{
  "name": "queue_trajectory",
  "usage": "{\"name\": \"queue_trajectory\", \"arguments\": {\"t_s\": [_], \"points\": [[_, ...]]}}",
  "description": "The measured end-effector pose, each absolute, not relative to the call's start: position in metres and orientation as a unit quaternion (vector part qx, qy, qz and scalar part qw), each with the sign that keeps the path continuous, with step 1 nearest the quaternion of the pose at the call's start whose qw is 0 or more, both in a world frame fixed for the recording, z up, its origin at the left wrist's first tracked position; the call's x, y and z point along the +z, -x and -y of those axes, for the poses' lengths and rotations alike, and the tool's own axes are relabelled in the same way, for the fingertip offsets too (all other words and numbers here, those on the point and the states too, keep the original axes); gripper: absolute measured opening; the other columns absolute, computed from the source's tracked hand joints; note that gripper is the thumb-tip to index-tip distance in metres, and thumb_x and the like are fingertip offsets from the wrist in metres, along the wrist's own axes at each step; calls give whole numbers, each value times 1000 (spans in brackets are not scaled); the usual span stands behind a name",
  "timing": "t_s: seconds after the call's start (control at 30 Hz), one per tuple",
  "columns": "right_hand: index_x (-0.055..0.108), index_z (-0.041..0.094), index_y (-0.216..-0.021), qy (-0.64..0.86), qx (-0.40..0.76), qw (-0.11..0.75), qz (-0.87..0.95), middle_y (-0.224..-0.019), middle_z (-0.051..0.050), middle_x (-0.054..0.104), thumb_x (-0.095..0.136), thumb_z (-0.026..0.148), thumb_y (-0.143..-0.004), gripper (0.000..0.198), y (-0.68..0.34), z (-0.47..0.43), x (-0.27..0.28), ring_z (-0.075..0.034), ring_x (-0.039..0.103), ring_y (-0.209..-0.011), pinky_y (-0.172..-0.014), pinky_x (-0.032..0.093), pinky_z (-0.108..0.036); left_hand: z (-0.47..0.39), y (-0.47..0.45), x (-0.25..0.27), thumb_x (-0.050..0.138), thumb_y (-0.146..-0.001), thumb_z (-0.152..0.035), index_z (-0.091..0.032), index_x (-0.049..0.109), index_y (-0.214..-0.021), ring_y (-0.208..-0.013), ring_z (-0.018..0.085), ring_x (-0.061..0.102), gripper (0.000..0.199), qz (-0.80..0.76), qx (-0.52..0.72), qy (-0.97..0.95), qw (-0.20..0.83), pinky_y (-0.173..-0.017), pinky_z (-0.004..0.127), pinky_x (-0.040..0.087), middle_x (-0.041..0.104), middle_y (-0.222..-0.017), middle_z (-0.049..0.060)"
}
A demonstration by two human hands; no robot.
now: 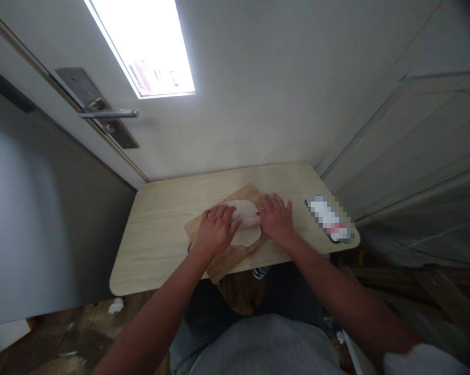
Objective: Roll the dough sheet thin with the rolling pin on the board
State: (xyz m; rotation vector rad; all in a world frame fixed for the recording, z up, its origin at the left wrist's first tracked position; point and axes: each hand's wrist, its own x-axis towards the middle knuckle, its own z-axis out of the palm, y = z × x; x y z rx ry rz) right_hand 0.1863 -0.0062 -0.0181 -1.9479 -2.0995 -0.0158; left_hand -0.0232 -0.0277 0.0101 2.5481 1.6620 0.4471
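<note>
Dough [245,237], pale and flattened, on the wooden board [229,262], between the two hands.

"And how are the hands set?"

"The left hand [218,229] lies over its left side; the right hand [276,217] is at its right edge, fingers bent. Whether either one grips anything, I can't tell (a pale ridge [248,221] runs between them, but folded dough or a tool, I couldn't say)."

"Which step, then?"

"Rolling or working it flat, I'd judge, since the outline looks uneven."

"What would the next move call for?"

"Even pressure from both palms, probably, and a steady board: it sits askew, and its near corner seems to poke past the table's edge."

"And around that?"

"The table [152,237] stands before a door [238,125] with a metal handle [115,113]. A blurred, phone-like thing [327,219] lies near the table's right end, apart from the right hand."
</note>
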Motion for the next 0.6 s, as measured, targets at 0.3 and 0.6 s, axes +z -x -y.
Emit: {"name": "queue_trajectory", "arguments": {"t_s": [0.3, 0.6], "points": [[54, 24, -140, 670, -15, 153, 727, -147, -9, 52, 30, 41, -102, 48, -176, -15, -20, -31, 38, -138, -113, 16, -59, -3, 15, 6, 33, -101, -51, -26, 49, -141, -138, 31, 40, 50, -575, 136, -807, 11, -115, 55, 24, 51, -147, 10], [56, 26, -137, 669, -12, 151, 728, -144, -9, 55, 30, 44, -102, 47, -174, -32, -13, -30, 42, -131, -110, 21, -54, -25, 13, 5, 28, -100, -56, -23, 59, -123, -116, 33, 54, 51, -597, 97, -796, 0, -97, 51, 40, 62, -119, 14]]}}
